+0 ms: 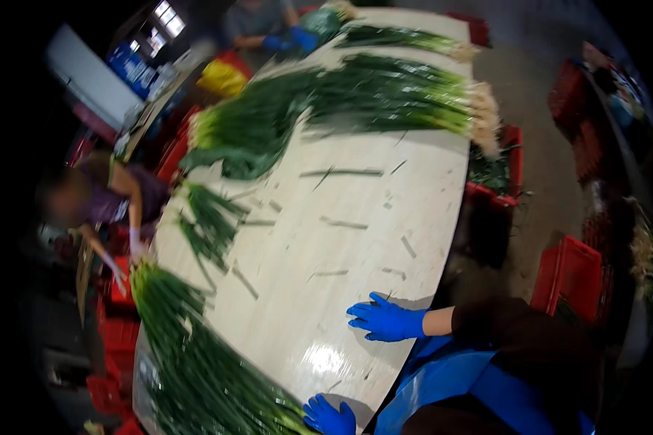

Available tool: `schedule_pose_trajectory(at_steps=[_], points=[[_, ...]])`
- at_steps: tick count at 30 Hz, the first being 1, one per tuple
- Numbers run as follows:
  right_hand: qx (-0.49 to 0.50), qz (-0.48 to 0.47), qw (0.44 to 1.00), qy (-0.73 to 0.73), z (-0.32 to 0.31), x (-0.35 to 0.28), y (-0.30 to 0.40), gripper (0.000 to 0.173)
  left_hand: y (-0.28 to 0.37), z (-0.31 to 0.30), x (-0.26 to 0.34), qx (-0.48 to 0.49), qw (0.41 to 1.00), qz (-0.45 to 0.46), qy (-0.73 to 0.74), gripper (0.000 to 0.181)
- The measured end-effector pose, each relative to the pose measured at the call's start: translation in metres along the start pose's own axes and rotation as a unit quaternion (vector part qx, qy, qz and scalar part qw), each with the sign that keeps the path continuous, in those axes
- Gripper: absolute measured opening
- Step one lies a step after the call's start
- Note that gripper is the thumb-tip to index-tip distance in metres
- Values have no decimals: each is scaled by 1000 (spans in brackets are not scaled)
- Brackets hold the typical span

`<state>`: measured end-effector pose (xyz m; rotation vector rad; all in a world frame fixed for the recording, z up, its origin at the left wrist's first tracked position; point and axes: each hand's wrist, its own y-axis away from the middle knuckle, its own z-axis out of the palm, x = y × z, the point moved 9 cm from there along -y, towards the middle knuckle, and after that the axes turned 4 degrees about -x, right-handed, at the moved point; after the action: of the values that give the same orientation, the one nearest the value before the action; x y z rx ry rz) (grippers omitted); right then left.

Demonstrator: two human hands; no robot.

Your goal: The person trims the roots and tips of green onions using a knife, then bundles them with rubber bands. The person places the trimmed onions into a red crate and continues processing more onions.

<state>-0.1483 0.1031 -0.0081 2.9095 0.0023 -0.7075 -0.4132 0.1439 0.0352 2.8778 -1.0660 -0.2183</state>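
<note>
My right hand (pixel 387 318), in a blue glove, is spread over the pale tabletop (pixel 305 304) near its edge, with nothing in it. Lower down, my left hand (pixel 329 415), gloved in blue too, has its fingers apart at the pale stem ends of a long pile of spring onions (pixel 212 370). Whether its fingertips touch the stems cannot be made out. Scraps of green leaf (pixel 344 223) lie scattered across the table beyond my hands.
More spring onions (pixel 381 92) cover the far end, their roots overhanging the edge. Across the table, a person (pixel 125 190) handles a bunch; another person with blue gloves (pixel 299 39) stands at the far end. Red crates (pixel 568 277) stand on the floor to the right.
</note>
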Motion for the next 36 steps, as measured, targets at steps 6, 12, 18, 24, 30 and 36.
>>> schedule_pose_trajectory(at_steps=[6,12,18,24,30,36], points=[[121,111,986,-37,-67,96,74,51,-57,-1,77,-21,989,61,133,73],[201,195,959,-49,-148,219,146,43,-119,-34,182,-21,947,61,315,72],[252,115,957,-85,-219,312,195,37,-159,-59,340,-57,909,13,412,67],[293,97,938,-157,-275,366,242,32,-179,-96,447,-60,918,104,378,70],[371,106,912,-143,-313,392,285,33,-250,-95,486,-19,881,153,447,71],[404,170,895,-80,-362,491,356,35,-320,-181,585,-7,837,266,479,69]])
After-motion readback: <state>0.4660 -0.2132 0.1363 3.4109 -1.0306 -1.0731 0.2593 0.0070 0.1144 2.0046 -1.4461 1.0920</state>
